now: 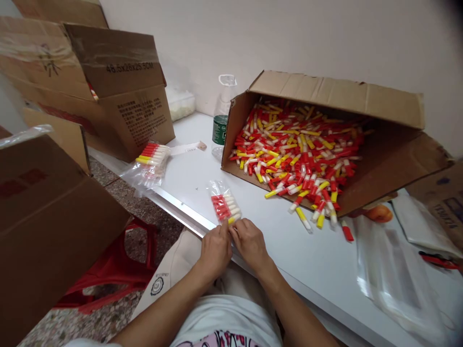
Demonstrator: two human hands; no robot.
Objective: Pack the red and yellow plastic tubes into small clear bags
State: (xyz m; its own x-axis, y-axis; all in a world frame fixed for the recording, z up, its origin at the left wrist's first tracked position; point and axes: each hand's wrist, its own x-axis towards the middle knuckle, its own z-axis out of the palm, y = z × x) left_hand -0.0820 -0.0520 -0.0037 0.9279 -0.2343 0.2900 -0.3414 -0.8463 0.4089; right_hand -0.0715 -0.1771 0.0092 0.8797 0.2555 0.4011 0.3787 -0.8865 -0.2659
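A clear plastic bag [224, 202] lies on the white table near its front edge. Inside sits a row of several small red-and-white tubes, with a yellow-and-white one at the near end. My left hand [217, 245] and my right hand [249, 240] meet at the bag's near end, fingertips pinched together on it. Both thumbs and fingers are closed, and the part of the bag between them is mostly hidden. Farther left, more filled clear bags [154, 159] with red, yellow and white tubes are stacked at the table edge.
An open cardboard box [383, 164] lies on its side, spilling loose red, yellow and white tubes [289, 159] onto the table [289, 241]. Flat plastic bags [390, 274] lie at right. A bottle [220, 123] stands behind. Cartons [119, 91] and a red stool [119, 265] are left.
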